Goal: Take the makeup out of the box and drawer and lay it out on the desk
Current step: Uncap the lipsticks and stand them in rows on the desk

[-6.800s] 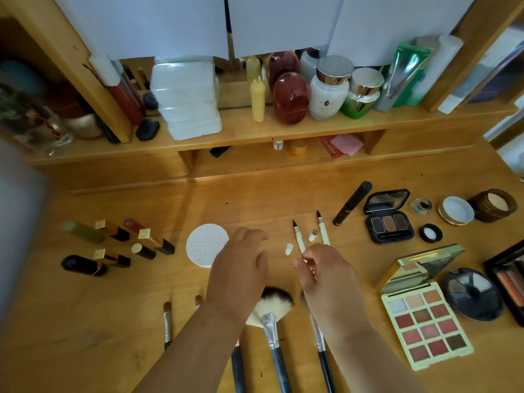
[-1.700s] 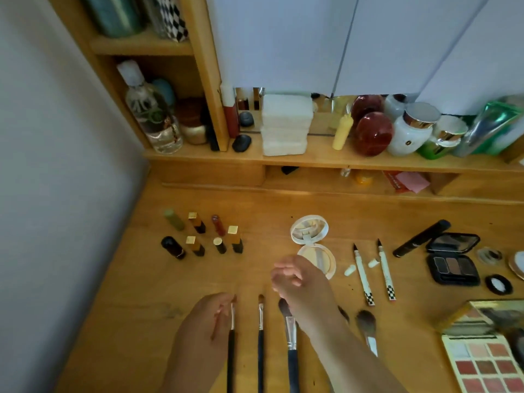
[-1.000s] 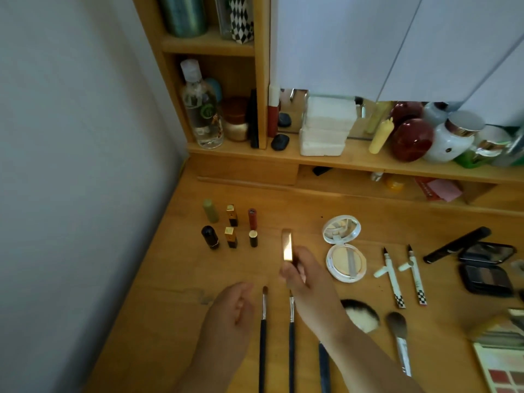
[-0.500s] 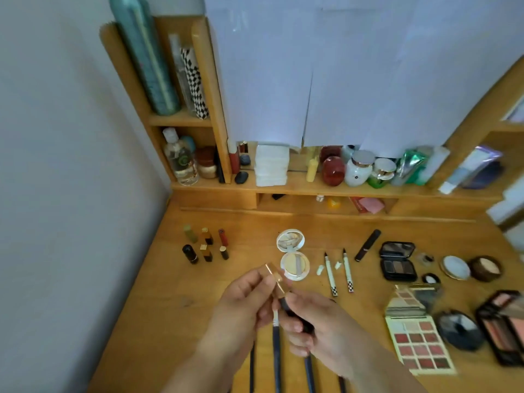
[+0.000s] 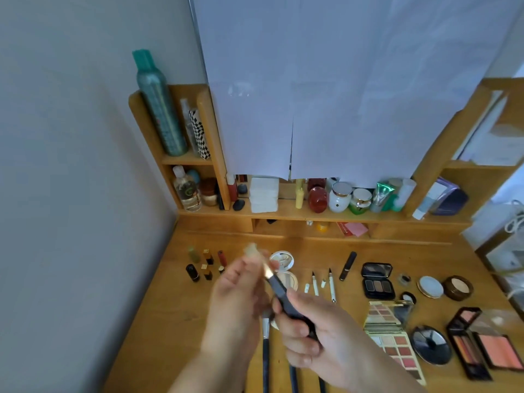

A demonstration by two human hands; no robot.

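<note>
since half a second ago my left hand (image 5: pixel 235 293) has pulled up and away toward the far-left corner of the tabletop (image 5: pixel 158 321), taking a small pale cap (image 5: pixel 251 249) with it, pinched at the fingertips and blurred, so i can't read its exact shape. my right hand (image 5: pixel 309 336) is curled round the dark barrel of the lipstick (image 5: pixel 279 290), held in the air above the brushes (image 5: pixel 266 361) near the front edge, with its gold collar catching the light. the long axis runs on a slant, the open end pointing up and away toward the far left, the base buried in my palm. what worries me: with the cap off, the bare tip could smear my left fingers or the wood if i lower it carelessly, and the tube would likely roll toward the front edge if laid down on its side. the cap is small and loosely pinched, so it could drop among the brushes. the other lipsticks (image 5: pixel 205 265) stand in a cluster near the far-left corner, the open compact (image 5: pixel 283 269) lies just beyond my hands, and the eyeliner pencils (image 5: pixel 323 283) lie to its right, toward the middle.
</note>
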